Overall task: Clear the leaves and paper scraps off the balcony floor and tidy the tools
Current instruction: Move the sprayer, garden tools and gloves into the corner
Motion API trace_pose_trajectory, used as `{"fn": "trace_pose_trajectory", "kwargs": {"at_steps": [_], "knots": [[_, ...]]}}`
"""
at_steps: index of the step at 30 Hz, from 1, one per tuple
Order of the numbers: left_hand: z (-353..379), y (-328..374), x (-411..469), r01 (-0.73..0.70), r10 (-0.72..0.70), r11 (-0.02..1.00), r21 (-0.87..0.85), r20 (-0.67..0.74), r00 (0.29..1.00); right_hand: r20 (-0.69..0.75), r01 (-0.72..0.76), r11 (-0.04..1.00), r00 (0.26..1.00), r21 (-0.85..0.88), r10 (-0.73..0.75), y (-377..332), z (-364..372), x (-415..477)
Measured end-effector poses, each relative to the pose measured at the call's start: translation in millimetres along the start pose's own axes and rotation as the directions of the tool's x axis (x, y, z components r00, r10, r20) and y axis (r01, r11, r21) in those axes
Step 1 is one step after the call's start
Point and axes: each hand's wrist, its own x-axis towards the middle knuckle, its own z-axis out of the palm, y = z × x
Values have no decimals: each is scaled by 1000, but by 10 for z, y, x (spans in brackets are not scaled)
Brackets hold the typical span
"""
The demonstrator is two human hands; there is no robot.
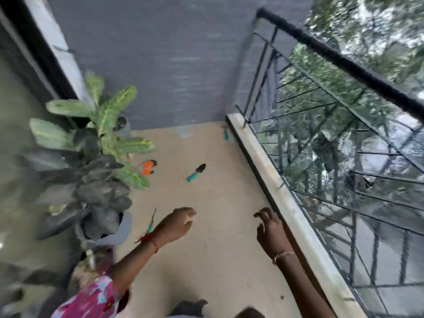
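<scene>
**Balcony floor, tools scattered all over the place**

Both my hands are out over the balcony floor (218,249) and neither has anything in it. My left hand (176,223) hangs slack with the fingers loosely bent. My right hand (268,226) is close to the right edge, fingers curled downward a bit like a claw, gripping nothing. They're apart from each other, with bare floor between them.

The tools are all lying flat on the floor:
- a trowel (196,173) with a teal handle and a dark blade, about mid-floor, out past my hands
- orange pruners (148,167) near the left edge, just beside the plant leaves
- a thin teal-handled tool (151,222) by the left edge, right next to the grey pot (119,228) and just beside my left wrist
- another teal-handled tool (226,134) in the far right corner, up against the concrete curb (275,177)

Everything's kinda blurry, so I can't tell what those last two are.

Potted plants (101,138) line the left edge, and the black railing (344,63) runs along the curb on the right. There's one small dark speck (281,297) on the floor near the near right edge. Can't say if it's a leaf bit or dirt.
</scene>
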Motion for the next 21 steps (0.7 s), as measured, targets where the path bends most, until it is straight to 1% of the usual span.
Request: {"fn": "trace_pose_trajectory", "kwargs": {"at_steps": [3,5,6,9,11,14,15,16,18,19,21], "knots": [[-152,-367,-24,78,-79,997,-10,-126,989,94,40,999,995,35,-43,-296,257,236],[-216,-535,-47,146,-147,989,-17,-164,976,206,59,995,976,79,-74,-450,495,417],[-228,-620,-45,161,-163,987,-27,-191,968,246,83,994,964,68,-97,-511,625,517],[-258,-893,89,182,-190,982,-55,-234,954,386,171,981,903,88,-192,-695,906,860],[-210,-1171,231,234,-239,971,-49,-270,933,442,227,970,864,89,-242,-823,1093,1136],[-287,-1223,371,296,-300,953,-64,-344,890,513,258,956,807,139,-293,-1008,1307,1524],[-294,-1254,410,300,-307,951,-76,-348,886,527,265,951,792,159,-309,-1076,1353,1632],[-353,-1247,470,320,-332,943,-88,-308,892,532,277,945,780,176,-328,-1134,1411,1758],[-391,-1277,552,370,-377,926,-74,-180,908,564,287,937,748,199,-349,-1236,1492,1919],[-399,-1312,615,397,-400,916,-54,-154,903,585,285,936,731,205,-351,-1265,1563,1986],[-398,-1404,735,413,-411,910,-22,-161,897,632,252,943,700,218,-333,-1300,1719,2077]]}}
